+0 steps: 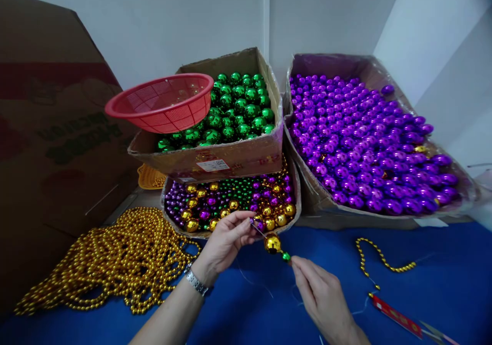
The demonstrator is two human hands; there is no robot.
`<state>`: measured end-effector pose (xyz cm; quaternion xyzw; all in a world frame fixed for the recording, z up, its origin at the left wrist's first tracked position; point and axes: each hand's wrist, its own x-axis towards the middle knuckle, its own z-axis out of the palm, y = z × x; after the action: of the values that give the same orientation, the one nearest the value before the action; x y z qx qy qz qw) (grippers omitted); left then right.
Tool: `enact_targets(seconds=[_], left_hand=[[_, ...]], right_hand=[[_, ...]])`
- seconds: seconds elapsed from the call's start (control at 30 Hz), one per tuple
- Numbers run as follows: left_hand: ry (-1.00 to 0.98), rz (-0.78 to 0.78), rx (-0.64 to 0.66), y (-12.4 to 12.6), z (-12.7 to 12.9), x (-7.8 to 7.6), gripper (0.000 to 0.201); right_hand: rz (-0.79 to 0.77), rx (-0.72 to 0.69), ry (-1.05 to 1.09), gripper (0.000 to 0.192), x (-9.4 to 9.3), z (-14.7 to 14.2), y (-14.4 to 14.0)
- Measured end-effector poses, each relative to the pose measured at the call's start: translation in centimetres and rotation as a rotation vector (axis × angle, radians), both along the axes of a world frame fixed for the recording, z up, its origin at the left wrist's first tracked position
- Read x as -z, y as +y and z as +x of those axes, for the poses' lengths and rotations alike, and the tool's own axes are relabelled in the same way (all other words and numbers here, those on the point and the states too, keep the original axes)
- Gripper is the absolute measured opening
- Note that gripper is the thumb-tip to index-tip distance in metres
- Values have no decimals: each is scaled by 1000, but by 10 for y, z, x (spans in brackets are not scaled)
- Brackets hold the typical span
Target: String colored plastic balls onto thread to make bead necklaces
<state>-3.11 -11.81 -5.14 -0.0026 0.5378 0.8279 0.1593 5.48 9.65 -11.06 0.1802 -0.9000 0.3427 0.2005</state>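
My left hand (233, 235) pinches a thin needle-like strand (259, 231) that runs down to a large shiny gold bead (272, 243). Just below the gold one sits a small green bead (286, 256). My right hand (321, 293) is closed at the green bead's lower end, fingertips pressed together on the string there; the string inside the fingers is hidden. Both hands hover over a blue table surface (246, 293), in front of a low box (230, 230) of mixed gold, purple and green beads. Loose thread hangs below my left hand.
Gold bead strands (130, 252) lie heaped at left. Behind stand a carton of green balls (246, 112) with a red basket (165, 114) on it, and a carton of purple balls (365, 145). A short gold strand (380, 255), a red tag (397, 317) and scissors (438, 333) lie right.
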Motion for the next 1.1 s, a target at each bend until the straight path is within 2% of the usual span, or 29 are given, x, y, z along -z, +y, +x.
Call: enact_targets(seconds=[0.1, 0.17, 0.27, 0.43, 0.53, 0.63, 0.7, 0.8, 0.87, 0.93, 0.97, 1.03, 1.1], left_hand=[[151, -220, -28, 3, 4, -4, 24], [239, -349, -21, 9, 9, -7, 27], [263, -393, 31, 23, 22, -4, 29], [203, -464, 56, 38, 40, 21, 25], [353, -589, 28, 39, 43, 30, 21], [474, -651, 45, 38, 42, 23, 19], [512, -643, 75, 39, 40, 9, 18], [569, -605, 126, 40, 37, -22, 18], [649, -614, 204, 38, 31, -50, 17], [781, -691, 268, 31, 16, -83, 18], [848, -765, 235, 26, 5, -101, 21], [1048, -1002, -8, 11, -27, -137, 26], [1156, -1390, -205, -7, -64, -169, 31]], right_hand=[[91, 32, 78, 25, 4, 1, 2], [95, 54, 83, 25, 7, 1, 2], [3, 72, -85, 24, 13, 3, 2], [-81, 28, -345, 24, 34, 10, 12], [-32, -14, -351, 28, 42, 12, 21], [34, 19, -233, 32, 37, 7, 25], [30, 4, -158, 34, 27, 1, 21], [-32, -93, -104, 30, 11, -6, 11], [-122, -139, -122, 25, 2, -8, 7], [-225, -141, -156, 24, -5, -8, 6], [-265, -131, -172, 25, -7, -7, 7], [-307, -107, -198, 25, -11, -5, 9], [-320, -85, -197, 23, -11, -2, 11]])
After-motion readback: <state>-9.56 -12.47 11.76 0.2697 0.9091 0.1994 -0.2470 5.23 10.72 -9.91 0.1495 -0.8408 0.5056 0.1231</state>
